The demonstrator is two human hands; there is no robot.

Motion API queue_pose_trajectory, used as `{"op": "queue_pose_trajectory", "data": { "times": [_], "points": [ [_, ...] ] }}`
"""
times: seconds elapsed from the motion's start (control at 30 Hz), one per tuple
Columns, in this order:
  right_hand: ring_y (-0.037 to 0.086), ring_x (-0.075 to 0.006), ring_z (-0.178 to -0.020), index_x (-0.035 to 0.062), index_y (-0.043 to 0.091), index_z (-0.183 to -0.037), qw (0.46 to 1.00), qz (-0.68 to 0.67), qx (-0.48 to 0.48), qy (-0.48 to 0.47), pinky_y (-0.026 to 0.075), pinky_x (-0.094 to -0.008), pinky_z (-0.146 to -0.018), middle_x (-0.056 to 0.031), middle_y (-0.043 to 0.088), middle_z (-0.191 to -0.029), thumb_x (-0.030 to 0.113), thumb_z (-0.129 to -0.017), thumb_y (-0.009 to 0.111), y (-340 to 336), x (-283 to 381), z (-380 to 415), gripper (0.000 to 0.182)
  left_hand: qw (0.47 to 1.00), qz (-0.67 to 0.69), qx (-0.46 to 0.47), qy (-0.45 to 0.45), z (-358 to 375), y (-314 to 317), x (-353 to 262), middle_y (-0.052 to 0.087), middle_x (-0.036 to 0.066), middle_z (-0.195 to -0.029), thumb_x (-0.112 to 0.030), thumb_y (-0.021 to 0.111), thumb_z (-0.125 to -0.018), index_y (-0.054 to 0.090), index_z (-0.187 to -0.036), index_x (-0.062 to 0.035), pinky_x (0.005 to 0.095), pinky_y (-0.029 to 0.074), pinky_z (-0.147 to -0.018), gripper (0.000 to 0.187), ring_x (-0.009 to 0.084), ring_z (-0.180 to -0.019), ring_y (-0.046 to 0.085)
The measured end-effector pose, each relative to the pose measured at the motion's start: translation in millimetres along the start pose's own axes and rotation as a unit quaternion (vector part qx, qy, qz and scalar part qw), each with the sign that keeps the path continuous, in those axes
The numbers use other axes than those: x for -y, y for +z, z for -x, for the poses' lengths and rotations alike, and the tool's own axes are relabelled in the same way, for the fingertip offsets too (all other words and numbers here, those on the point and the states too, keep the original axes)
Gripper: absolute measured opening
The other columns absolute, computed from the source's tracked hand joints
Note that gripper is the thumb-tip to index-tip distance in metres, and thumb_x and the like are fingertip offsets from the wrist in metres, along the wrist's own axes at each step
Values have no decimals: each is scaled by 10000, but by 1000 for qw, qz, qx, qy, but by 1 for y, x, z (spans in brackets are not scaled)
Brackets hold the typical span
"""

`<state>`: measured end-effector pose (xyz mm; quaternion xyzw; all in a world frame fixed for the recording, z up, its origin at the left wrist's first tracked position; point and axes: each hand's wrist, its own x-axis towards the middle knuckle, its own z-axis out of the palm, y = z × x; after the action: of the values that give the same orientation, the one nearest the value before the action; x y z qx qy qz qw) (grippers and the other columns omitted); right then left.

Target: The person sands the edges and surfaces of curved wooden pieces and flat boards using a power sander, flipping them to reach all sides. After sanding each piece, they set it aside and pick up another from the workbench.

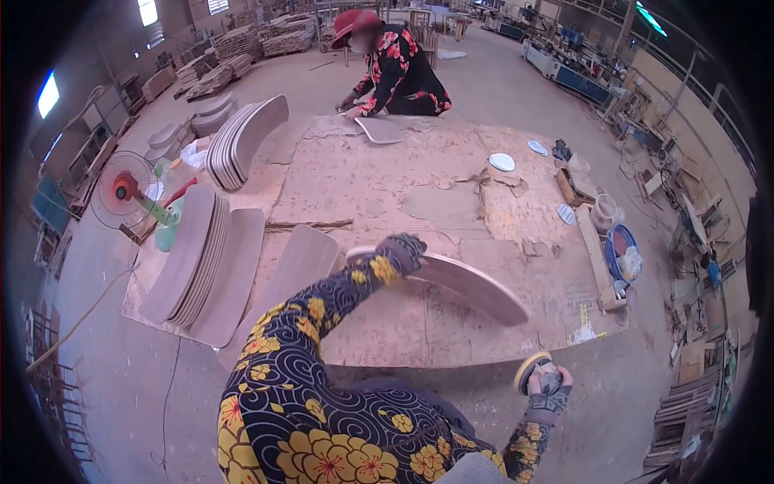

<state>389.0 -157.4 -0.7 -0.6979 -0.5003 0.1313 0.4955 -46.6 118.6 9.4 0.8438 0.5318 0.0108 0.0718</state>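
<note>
My left hand point(405, 250), in a dark patterned glove, is closed on the upper edge of a curved wooden board point(472, 284). The board is tilted up, with its pale long edge on top and its right end low over the table point(387, 323). Off the table's front edge, my right hand point(550, 387) grips a round sanding pad point(532, 371) with a yellowish rim. The glove on this hand leaves the fingertips bare. Left of the tilted board lies another curved board point(302, 262), partly hidden by my left arm.
Stacked curved boards point(193, 258) fill the table's left side, with a second stack point(246, 141) behind. A fan point(125, 189) stands at left. Across the table a person point(399, 73) in a red hat handles a small board point(379, 131). At right are sanding discs point(501, 162) and a blue basket point(617, 250).
</note>
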Motion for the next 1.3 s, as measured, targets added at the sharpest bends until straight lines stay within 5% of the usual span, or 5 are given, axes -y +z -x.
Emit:
{"op": "queue_pose_trajectory", "data": {
  "times": [0.53,0.73,1.0,1.13,1.3],
  "points": [
    [618,-357,-1094,58,587,-1226,961,164,184,-127,476,-441,-964,-206,637,-1185,453,-873,659,153,157,-82,534,957,106,207,-175,144,4,-43,573,228,-1375,-290,572,-936,470,-1428,-19,419,452,-1079,571,361,-1254,575],
    [644,-292,-1127,52,658,-1122,800,347,390,-295,491,-412,-991,-181,697,-1128,372,-945,448,245,187,-51,421,947,143,188,-218,149,11,-48,651,228,-1241,-293,572,-929,521,-1356,-24,427,491,-1013,507,366,-1181,618],
    [700,-327,-896,61,703,-967,868,277,303,-280,537,-442,-864,-176,722,-967,309,-901,524,233,119,-109,314,955,157,143,-207,149,24,-43,666,245,-1203,-204,530,-909,568,-1312,-10,436,500,-1004,449,370,-1124,654],
    [681,-346,-988,111,739,-948,746,526,273,-303,532,-479,-868,-144,731,-1003,311,-875,587,161,68,-207,261,962,184,96,-177,147,56,-36,687,233,-1154,-201,557,-901,600,-1242,-33,434,526,-958,382,371,-1072,671],
    [677,-362,-995,59,735,-955,769,533,245,-254,524,-475,-887,-202,723,-1005,384,-905,521,198,59,-204,392,965,187,95,-155,151,49,-44,696,226,-1110,-200,580,-903,583,-1203,-38,453,536,-926,341,375,-1049,679]
  ]
}}
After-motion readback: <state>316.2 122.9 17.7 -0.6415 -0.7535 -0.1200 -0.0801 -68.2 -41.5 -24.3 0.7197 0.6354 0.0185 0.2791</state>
